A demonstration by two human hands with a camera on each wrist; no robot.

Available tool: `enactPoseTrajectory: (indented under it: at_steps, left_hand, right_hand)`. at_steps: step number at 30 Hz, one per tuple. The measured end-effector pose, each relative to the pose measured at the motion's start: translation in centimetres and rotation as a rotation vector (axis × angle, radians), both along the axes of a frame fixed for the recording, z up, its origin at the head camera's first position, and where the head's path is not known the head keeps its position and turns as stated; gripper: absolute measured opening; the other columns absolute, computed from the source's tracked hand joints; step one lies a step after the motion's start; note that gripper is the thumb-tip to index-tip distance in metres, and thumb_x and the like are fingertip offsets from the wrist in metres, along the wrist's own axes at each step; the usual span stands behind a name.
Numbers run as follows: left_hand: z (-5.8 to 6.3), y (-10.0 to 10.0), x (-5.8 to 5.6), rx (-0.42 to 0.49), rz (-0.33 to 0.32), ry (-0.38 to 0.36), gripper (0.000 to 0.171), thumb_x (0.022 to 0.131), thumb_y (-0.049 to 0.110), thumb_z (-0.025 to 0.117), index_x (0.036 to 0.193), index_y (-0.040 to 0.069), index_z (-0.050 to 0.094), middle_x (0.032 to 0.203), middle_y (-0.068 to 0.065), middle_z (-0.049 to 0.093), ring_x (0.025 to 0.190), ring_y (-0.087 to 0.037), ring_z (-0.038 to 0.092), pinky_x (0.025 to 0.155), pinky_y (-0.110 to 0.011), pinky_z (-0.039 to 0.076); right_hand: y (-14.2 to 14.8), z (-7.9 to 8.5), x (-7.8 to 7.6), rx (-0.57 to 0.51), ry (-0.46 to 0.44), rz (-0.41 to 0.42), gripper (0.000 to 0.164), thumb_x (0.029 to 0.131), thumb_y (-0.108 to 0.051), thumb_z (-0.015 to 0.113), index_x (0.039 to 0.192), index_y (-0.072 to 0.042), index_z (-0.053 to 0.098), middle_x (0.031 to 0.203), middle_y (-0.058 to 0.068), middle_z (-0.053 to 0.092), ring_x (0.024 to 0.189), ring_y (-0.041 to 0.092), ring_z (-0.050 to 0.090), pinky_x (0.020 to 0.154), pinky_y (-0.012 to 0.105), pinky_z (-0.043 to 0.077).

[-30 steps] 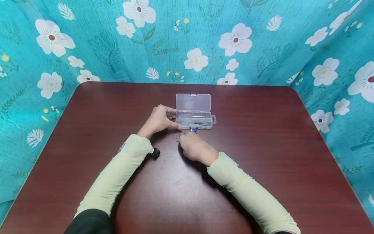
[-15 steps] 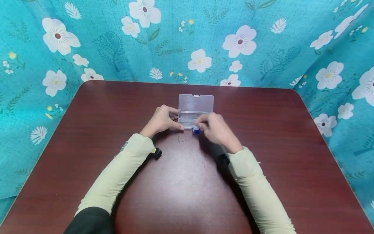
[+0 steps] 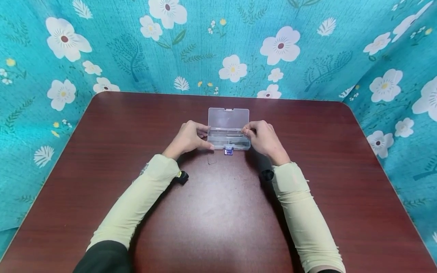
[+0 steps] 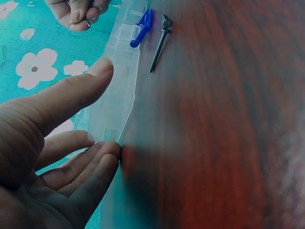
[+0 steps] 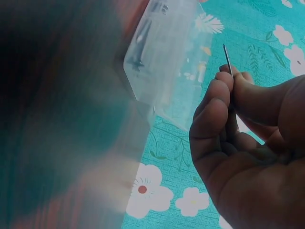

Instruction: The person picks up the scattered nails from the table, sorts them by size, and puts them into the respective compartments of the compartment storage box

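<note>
An open clear plastic box [image 3: 217, 143] lies on the table, its lid [image 3: 228, 118] tipped back. My left hand [image 3: 189, 139] holds the box's left end, with the thumb at the front corner and the fingers behind. Thumb and fingertips of my right hand [image 3: 264, 138] pinch a thin metal nail [image 5: 228, 59] above the box's right end, its pointed tip sticking out. Several more nails [image 3: 239, 143] lie in the right-hand part of the box. In front of it, dark nails [image 4: 161, 47] rest on the table, close to the blue latch [image 4: 143, 29].
The dark red wooden table [image 3: 218, 212] has a glossy top. Behind it and along both sides hangs a turquoise floral curtain [image 3: 205, 34]. A black wrist device [image 3: 183, 178] sits below the left cuff.
My right hand has gone from the front of the box up and right to its right end. The left hand stays on the box. Nails on the table came into sight.
</note>
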State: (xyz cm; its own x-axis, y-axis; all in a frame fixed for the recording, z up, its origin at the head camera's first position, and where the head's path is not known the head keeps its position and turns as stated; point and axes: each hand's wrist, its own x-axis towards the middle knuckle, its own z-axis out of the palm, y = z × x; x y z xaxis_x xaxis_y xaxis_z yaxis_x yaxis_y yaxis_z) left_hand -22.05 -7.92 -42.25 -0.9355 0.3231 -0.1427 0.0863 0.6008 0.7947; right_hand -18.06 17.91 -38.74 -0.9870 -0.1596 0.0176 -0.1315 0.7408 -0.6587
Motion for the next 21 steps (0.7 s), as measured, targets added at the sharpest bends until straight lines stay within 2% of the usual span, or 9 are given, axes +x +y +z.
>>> enactPoseTrajectory:
  at_steps: [3,9,16,21]
  left_hand:
    - [0.15,0.04,-0.03,-0.001,-0.001,0.007,0.077,0.060,0.025,0.100,0.128,0.004,0.070,0.111,-0.009,0.073,0.100,-0.019,0.068,0.089,-0.036,0.055]
    - [0.14,-0.02,-0.12,-0.007,-0.017,0.040,0.076,0.061,0.025,0.100,0.127,0.004,0.070,0.109,-0.008,0.074,0.098,-0.018,0.069,0.088,-0.034,0.055]
    - [0.05,-0.17,-0.11,-0.004,-0.020,0.046,0.075,0.060,0.026,0.100,0.127,0.006,0.071,0.110,-0.008,0.074,0.098,-0.017,0.070,0.088,-0.032,0.055]
    - [0.00,-0.15,-0.07,-0.004,-0.018,0.043,0.075,0.060,0.026,0.100,0.126,0.006,0.071,0.108,-0.007,0.074,0.097,-0.017,0.069,0.087,-0.033,0.055]
  right_hand:
    - [-0.23,-0.25,0.03,0.009,0.000,-0.006,0.020,0.104,-0.014,0.058,0.104,-0.002,0.074,0.094,0.010,0.068,0.071,0.023,0.050,0.068,0.037,0.043]
    - [-0.35,-0.54,0.14,0.051,-0.024,0.009,0.020,0.104,-0.013,0.058,0.107,-0.004,0.076,0.110,0.008,0.070,0.082,0.024,0.054,0.074,0.039,0.045]
    - [-0.35,-0.21,0.14,0.058,0.017,0.009,0.020,0.103,-0.014,0.059,0.104,-0.006,0.077,0.099,0.008,0.072,0.073,0.023,0.050,0.070,0.039,0.043]
    - [-0.79,-0.06,0.62,0.048,-0.028,0.022,0.018,0.102,-0.013,0.060,0.104,-0.006,0.077,0.100,0.008,0.070,0.072,0.023,0.049,0.068,0.038,0.042]
